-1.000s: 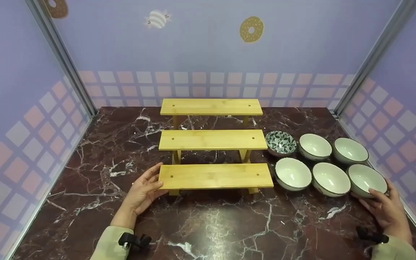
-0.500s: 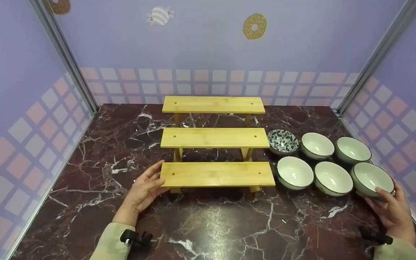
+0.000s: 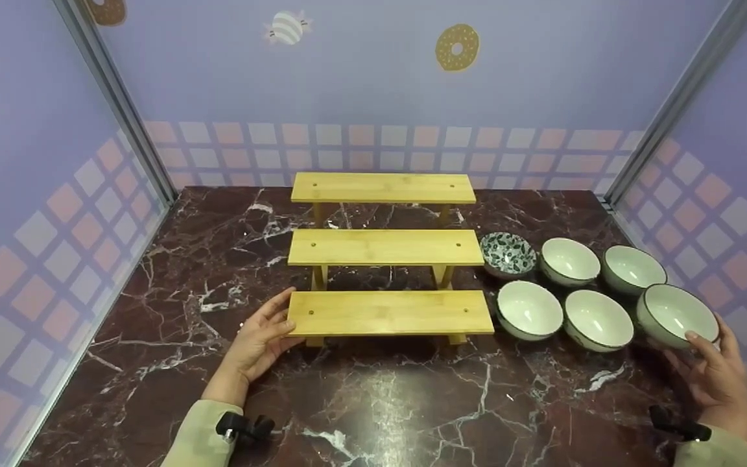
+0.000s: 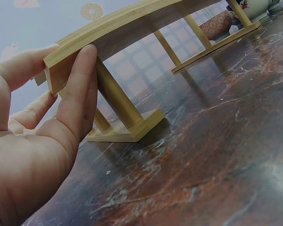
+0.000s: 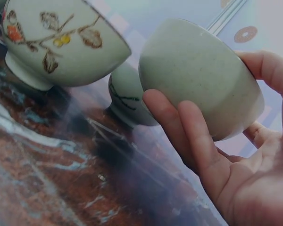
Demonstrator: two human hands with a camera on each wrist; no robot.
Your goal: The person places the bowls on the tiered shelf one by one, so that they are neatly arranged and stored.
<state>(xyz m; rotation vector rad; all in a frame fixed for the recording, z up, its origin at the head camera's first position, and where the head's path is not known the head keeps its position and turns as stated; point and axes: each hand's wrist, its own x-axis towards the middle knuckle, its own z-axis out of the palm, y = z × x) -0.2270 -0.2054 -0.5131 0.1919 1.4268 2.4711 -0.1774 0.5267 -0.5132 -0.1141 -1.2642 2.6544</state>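
Note:
A three-step wooden rack [image 3: 386, 312] stands mid-table. My left hand [image 3: 260, 344] holds the left end of its lowest board, thumb on top and fingers around the edge; the left wrist view shows fingertips [image 4: 87, 54] against the board's underside. At the far right my right hand [image 3: 717, 376] grips a pale green bowl [image 5: 193, 75] with a dark rim, thumb at the rim and fingers beneath. In the right wrist view the bowl is raised off the table and tilted. Beside it stands a bowl with a painted branch and yellow berries [image 5: 66, 47].
Several more bowls stand in two rows right of the rack: a green leaf-patterned bowl [image 3: 508, 254], white bowls [image 3: 529, 311] and a pale green one [image 3: 634, 269]. Dark marbled table [image 3: 373, 408]; purple walls [image 3: 373, 78] enclose its back and sides, the right one close to my right hand.
My right hand has lifted the pale green bowl from its place in the front row and moved it slightly right. My left hand stays on the rack. The head view has shifted slightly.

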